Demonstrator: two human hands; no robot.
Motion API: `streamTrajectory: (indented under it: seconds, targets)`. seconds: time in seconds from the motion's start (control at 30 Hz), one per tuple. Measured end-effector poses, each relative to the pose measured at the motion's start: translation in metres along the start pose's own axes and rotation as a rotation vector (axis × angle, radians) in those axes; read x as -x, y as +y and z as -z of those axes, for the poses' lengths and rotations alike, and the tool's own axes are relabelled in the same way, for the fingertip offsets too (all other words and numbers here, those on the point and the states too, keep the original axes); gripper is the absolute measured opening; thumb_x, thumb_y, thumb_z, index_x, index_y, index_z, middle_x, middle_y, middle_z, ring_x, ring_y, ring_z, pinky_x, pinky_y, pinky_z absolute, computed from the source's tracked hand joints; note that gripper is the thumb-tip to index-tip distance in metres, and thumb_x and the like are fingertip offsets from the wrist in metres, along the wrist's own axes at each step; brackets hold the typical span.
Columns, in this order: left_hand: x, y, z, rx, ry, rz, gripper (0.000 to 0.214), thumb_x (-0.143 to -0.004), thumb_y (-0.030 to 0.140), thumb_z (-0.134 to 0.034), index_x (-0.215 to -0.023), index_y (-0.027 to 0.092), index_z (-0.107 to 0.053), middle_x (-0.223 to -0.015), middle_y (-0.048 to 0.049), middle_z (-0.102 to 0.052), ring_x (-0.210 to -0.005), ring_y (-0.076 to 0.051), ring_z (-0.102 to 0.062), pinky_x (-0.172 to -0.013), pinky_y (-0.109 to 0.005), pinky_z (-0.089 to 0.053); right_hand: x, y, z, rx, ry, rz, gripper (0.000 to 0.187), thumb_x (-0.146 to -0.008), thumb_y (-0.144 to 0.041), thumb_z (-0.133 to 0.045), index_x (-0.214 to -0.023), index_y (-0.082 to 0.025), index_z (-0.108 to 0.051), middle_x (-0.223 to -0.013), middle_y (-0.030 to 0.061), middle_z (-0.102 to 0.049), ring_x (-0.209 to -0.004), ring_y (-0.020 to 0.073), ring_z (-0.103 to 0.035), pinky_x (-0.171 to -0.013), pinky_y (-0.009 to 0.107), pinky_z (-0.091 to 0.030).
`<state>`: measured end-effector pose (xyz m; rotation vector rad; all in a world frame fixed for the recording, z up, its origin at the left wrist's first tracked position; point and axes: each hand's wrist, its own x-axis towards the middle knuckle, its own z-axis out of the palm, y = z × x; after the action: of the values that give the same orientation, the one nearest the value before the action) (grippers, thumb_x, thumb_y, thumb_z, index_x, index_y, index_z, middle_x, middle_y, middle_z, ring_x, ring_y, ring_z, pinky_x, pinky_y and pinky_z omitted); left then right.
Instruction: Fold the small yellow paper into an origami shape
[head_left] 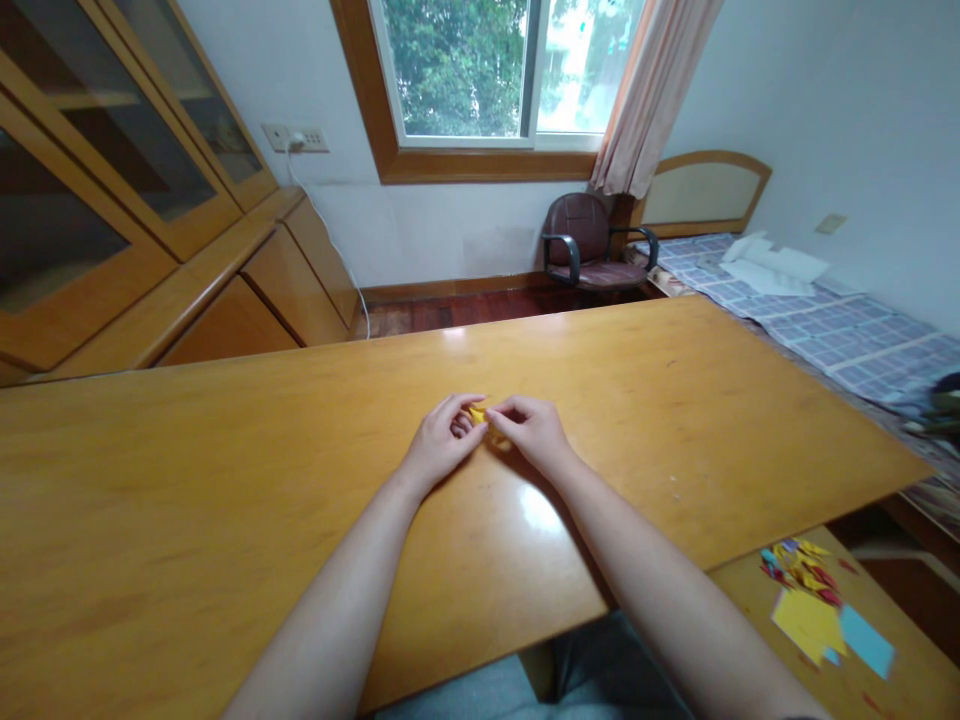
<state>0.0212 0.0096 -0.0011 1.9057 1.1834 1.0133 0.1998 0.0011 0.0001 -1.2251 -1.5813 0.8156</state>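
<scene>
Near the middle of the wooden table [247,480], a small piece of folded yellow paper [478,414] is held between both hands, just above the tabletop. My left hand [444,440] is closed on it from the left, thumb and fingertips meeting at its edge. From the right, the thumb and forefinger of my right hand [531,428] pinch its other side. Fingers cover much of the paper, so its exact folded shape cannot be made out.
A lower surface [922,640] at the right bears yellow paper sheets [808,625], a light-blue sheet [868,640] and a pile of colourful small folded pieces [802,568]. Beyond the table stand an armchair [581,240], a bed [847,320] and a wooden cabinet [292,270].
</scene>
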Motion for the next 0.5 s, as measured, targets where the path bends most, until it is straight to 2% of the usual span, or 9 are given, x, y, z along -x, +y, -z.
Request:
streamTrajectory:
  seconds: [0.17, 0.5]
  targets:
    - [0.000, 0.004, 0.001, -0.002, 0.010, -0.013, 0.032, -0.081, 0.024, -0.060, -0.112, 0.018, -0.062, -0.088, -0.0025, -0.064, -0.072, -0.013, -0.060, -0.069, -0.024, -0.051, -0.002, 0.004, -0.001, -0.010, 0.021, -0.017, 0.021, -0.080, -0.035, -0.067, -0.078, -0.016, -0.074, -0.072, 0.0039, -0.074, -0.065, 0.0164, -0.067, -0.062, 0.025, -0.049]
    - [0.000, -0.010, -0.002, 0.251, 0.043, 0.063, 0.039, -0.078, 0.022, -0.061, -0.117, 0.019, -0.060, -0.097, -0.0048, -0.063, -0.083, -0.015, -0.064, -0.078, -0.028, -0.054, -0.002, 0.003, 0.000, -0.070, 0.025, 0.004, 0.018, -0.080, -0.033, -0.066, -0.083, -0.016, -0.072, -0.077, 0.0046, -0.074, -0.070, 0.0167, -0.068, -0.068, 0.026, -0.052]
